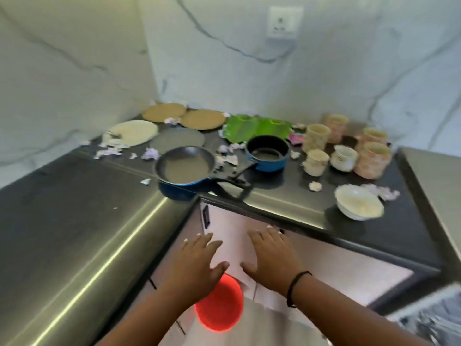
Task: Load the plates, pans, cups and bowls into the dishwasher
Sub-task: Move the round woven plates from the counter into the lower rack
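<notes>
My left hand (pixel 198 260) and my right hand (pixel 272 255) are held out side by side, fingers straight, below the counter's front edge, holding nothing. On the dark counter (pixel 74 196) stand a blue frying pan (pixel 185 168) and a blue saucepan (pixel 268 152). Behind them lie a white plate (pixel 133 133), a grey plate (pixel 177 141), two tan plates (pixel 184 116) and a green plate (pixel 257 127). Several cups (pixel 349 148) cluster at the right, and a white bowl (pixel 358 204) sits near the front edge. A dishwasher rack (pixel 434 320) shows at the bottom right, blurred.
Crumpled paper scraps (pixel 149 154) lie scattered among the dishes. A red bucket (pixel 219 305) stands on the floor under my hands. White cabinet doors (pixel 324 265) are below the counter. A wall socket (pixel 283 22) is on the marble wall. A steel surface (pixel 439 186) is at the right.
</notes>
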